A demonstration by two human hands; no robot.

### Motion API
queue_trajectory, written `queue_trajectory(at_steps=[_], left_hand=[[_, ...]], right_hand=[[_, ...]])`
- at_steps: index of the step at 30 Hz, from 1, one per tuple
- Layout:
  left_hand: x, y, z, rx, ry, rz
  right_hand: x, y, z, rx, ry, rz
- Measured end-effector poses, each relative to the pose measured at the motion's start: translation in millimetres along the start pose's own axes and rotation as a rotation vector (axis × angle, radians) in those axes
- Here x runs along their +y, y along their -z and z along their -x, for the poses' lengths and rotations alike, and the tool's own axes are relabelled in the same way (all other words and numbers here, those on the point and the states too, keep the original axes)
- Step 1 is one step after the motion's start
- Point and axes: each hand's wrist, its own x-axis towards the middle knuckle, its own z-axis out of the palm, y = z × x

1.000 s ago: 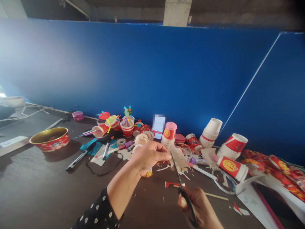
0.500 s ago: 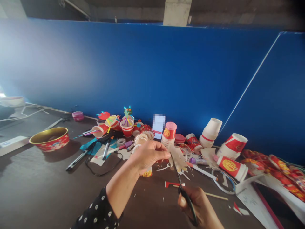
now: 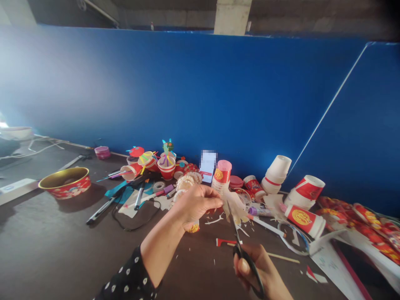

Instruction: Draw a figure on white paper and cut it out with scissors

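Observation:
My left hand (image 3: 200, 204) reaches over the middle of the table, thumb and fingertips pinched together at the edge of a pale paper piece (image 3: 235, 201). How much of that piece is in the grip is hard to make out. My right hand (image 3: 254, 266) is closed round the black handles of a pair of scissors (image 3: 235, 227). Their blades point up and away, slightly parted, with the tips beside my left fingertips. Part of a red-and-yellow printed paper cup (image 3: 193, 228) shows below my left hand; the rest is hidden.
Stacked paper cups (image 3: 275, 175) stand at the back right, near a phone (image 3: 208, 166) leaning upright. Decorated cups (image 3: 166, 166), pens and a tape roll (image 3: 158, 186) lie at the left. Further left stands a gold-rimmed red bowl (image 3: 65, 185). Paper scraps (image 3: 315, 275) litter the table.
The scissor blades have parted a little, and the handle loops have turned and spread in my right hand. My left hand has barely moved.

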Motion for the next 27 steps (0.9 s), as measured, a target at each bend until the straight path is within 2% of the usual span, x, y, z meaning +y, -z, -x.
queue_trajectory(at_steps=[5, 16, 27], left_hand=[[-1.1, 0.8, -1.4, -0.005, -0.008, 0.009], [1.3, 1.2, 0.2, -0.071, 0.030, 0.052], [2.2, -1.8, 2.2, -0.061, 0.033, -0.027]], right_hand=[[4.8, -0.2, 2.9, 0.016, 0.038, -0.074], [-0.4, 4.7, 6.6, -0.028, -0.009, -0.179], [4.9, 4.0, 4.3, 0.014, 0.060, -0.102]])
